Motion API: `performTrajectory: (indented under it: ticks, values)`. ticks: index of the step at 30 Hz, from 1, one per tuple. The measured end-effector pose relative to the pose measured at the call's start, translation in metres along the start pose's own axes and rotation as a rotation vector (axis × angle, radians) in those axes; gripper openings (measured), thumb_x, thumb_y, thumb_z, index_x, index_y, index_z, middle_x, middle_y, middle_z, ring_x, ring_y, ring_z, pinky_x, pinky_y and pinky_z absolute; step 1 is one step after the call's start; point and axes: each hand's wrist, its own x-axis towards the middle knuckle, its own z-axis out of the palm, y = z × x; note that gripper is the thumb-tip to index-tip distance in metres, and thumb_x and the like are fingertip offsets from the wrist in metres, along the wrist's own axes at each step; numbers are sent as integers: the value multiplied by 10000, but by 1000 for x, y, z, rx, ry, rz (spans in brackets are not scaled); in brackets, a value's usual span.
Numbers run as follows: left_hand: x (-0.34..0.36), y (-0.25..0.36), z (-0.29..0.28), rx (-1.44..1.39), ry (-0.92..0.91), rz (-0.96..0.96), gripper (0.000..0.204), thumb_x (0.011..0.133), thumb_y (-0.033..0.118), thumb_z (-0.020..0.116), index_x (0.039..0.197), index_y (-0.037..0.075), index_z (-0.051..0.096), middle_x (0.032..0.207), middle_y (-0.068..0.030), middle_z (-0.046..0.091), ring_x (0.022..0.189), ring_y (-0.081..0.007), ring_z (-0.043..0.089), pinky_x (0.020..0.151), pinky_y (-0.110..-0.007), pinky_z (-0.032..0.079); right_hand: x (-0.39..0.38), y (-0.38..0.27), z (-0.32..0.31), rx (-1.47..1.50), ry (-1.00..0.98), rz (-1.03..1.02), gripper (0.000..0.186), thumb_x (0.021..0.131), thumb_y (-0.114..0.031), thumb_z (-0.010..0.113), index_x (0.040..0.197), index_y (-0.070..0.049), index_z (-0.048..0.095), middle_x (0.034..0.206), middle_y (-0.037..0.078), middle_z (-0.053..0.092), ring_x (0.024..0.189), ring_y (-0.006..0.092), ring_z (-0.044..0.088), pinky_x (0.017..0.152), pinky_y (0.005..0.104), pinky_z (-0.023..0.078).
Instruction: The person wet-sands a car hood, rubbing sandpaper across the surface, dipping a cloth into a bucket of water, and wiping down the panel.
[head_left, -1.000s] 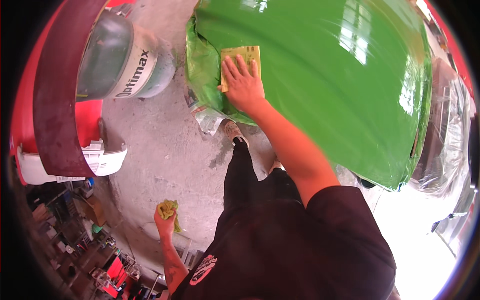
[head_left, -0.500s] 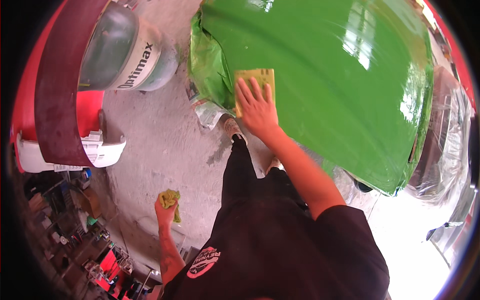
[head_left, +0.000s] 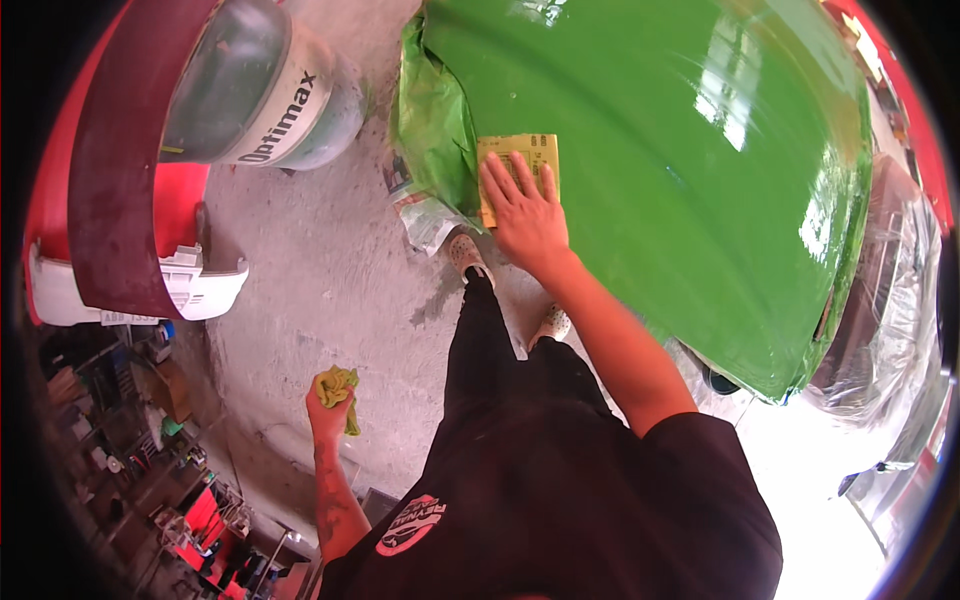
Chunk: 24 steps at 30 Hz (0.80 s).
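Note:
My right hand (head_left: 530, 222) lies flat, fingers spread, on a yellow sheet of sandpaper (head_left: 545, 150) with dark print on its back. The sheet rests near the left edge of a glossy green car panel (head_left: 640, 200), beside green-coated plastic sheeting (head_left: 435, 130) that hangs wrinkled along that edge. My thumb is hard to make out. Low on the left, away from the panel, my left hand (head_left: 325, 405) is closed round a crumpled yellow-green cloth (head_left: 340, 385), whose end dangles below the fingers.
A dark red curved panel (head_left: 115, 170) and a white-and-red bumper (head_left: 215, 290) stand at left, by a large clear rounded container (head_left: 230, 90). Cluttered shelves (head_left: 140, 460) fill the lower left. Clear plastic film (head_left: 885, 310) covers something at right. My feet are on concrete floor (head_left: 310, 270).
The view has shifted slightly. Against the green panel, my right hand and the sandpaper have slid a little to the left. My left hand still grips the cloth.

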Motion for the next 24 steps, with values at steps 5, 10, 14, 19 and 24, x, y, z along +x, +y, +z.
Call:
performTrajectory:
  ticks: [5, 10, 14, 19, 24]
  values:
    - [-37, -63, -8, -41, 78, -94, 267, 760, -19, 766, 972, 11, 608, 913, -52, 673, 833, -129, 639, 760, -284, 517, -65, 11, -3, 136, -164, -98, 764, 811, -239, 605, 1510, -185, 300, 1579, -8, 268, 1457, 256, 240, 1182, 506, 183]
    - [-69, -102, 0, -9, 70, -254, 256, 750, 7, 783, 938, 14, 610, 890, -50, 671, 816, -136, 638, 746, -292, 518, 4, 36, -13, 50, -150, -193, 704, 840, -240, 573, 1499, -214, 328, 1569, -26, 296, 1453, 226, 256, 1187, 494, 190]
    - [-90, -96, 2, -120, 120, -399, 254, 752, 14, 781, 942, 13, 612, 892, -50, 667, 812, -134, 632, 743, -297, 516, 99, 51, -15, 14, -112, -215, 705, 840, -239, 575, 1500, -213, 326, 1573, -27, 290, 1457, 214, 247, 1193, 476, 185]
    - [-109, -108, 4, -188, 225, -495, 284, 753, 36, 798, 962, 7, 608, 903, -48, 661, 821, -140, 622, 758, -290, 508, 209, 57, -15, -204, -150, -297, 739, 872, -283, 603, 1522, -215, 259, 1585, -34, 259, 1464, 208, 226, 1193, 480, 182]
    - [-101, -103, -1, -228, 224, -477, 341, 745, 37, 808, 1015, 5, 602, 919, -51, 649, 831, -139, 606, 773, -298, 507, 286, 40, -22, -393, -250, -292, 668, 932, -350, 527, 1524, -211, 250, 1587, -35, 247, 1465, 206, 220, 1199, 474, 167]
